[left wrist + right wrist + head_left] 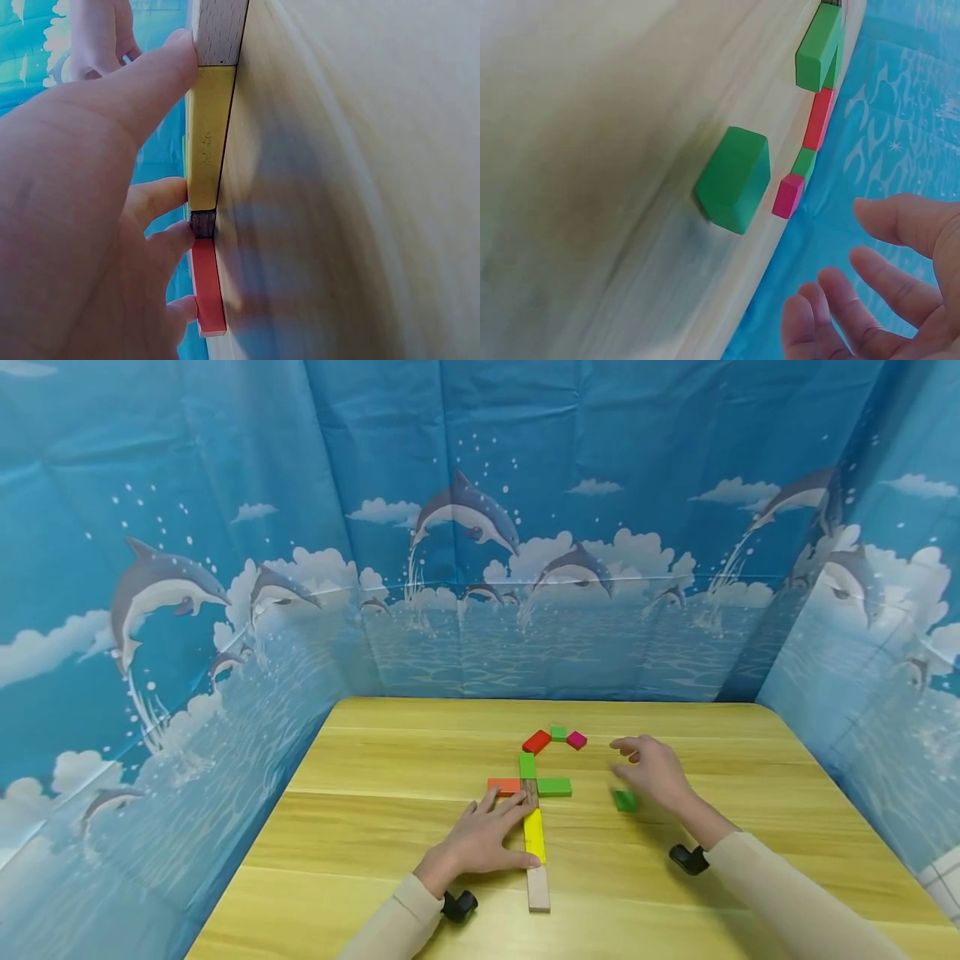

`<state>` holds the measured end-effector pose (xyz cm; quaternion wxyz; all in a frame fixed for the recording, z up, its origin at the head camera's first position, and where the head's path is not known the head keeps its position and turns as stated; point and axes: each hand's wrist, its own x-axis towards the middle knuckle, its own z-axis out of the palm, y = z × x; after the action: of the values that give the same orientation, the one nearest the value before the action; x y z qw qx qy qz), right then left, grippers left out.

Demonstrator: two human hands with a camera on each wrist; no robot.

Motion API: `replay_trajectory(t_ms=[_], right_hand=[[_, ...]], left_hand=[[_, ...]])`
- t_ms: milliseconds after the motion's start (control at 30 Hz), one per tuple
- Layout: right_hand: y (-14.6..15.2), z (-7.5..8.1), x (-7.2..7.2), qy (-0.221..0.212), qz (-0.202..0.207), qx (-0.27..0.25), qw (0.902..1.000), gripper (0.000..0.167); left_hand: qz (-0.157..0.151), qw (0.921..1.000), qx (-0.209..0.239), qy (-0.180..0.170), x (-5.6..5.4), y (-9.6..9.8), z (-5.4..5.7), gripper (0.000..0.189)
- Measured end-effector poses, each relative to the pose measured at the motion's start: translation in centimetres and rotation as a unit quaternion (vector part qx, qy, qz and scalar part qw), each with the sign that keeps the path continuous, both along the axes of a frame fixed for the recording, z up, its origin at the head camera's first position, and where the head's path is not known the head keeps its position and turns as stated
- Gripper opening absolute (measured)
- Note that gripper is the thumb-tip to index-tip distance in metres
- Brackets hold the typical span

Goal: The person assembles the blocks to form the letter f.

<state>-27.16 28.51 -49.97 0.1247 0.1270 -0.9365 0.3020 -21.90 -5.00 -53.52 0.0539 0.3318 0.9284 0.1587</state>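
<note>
In the head view my left hand [483, 839] rests across a line of blocks. Its spread fingertips touch the orange-red block [504, 787] and the dark brown block [530, 792]. The thumb lies where the yellow block [534, 837] meets the pale wooden block [538, 890]. My right hand [654, 774] hovers at the right with bent, parted fingers and nothing between them. Just below it is a slightly blurred green block [624, 801], apart from the fingers; the right wrist view shows this green block [733, 178] close up.
Above the dark block, a green block [527, 766], a red block [536, 742], a small green block [558, 733] and a magenta block [576, 740] curve rightward. Another green block [554, 787] forms a right-hand arm. A dolphin-print curtain [480, 652] surrounds the wooden table [360, 827].
</note>
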Motion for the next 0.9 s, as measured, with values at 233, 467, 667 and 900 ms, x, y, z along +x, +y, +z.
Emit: replay_trajectory(t_ms=[233,467,667,900], right_hand=[[0.6,-0.3,1.6,-0.005,0.007,-0.004,1.0,0.04],[1.0,-0.8,2.5,-0.021,0.014,-0.013,0.9996,0.04],[1.1,-1.7,2.7,-0.032,0.011,-0.017,0.9993,0.041],[0.9,-2.5,3.1,-0.045,0.01,-0.02,0.9988,0.041]], left_hand=[[0.0,1.0,-0.001,-0.003,0.1,0.0,0.1,0.089],[-0.001,1.0,-0.002,-0.009,0.1,0.0,0.4,0.088],[-0.004,0.9999,-0.003,-0.01,0.0,-0.2,0.6,0.088],[-0.01,0.9999,0.002,-0.013,-0.2,-0.4,0.8,0.088]])
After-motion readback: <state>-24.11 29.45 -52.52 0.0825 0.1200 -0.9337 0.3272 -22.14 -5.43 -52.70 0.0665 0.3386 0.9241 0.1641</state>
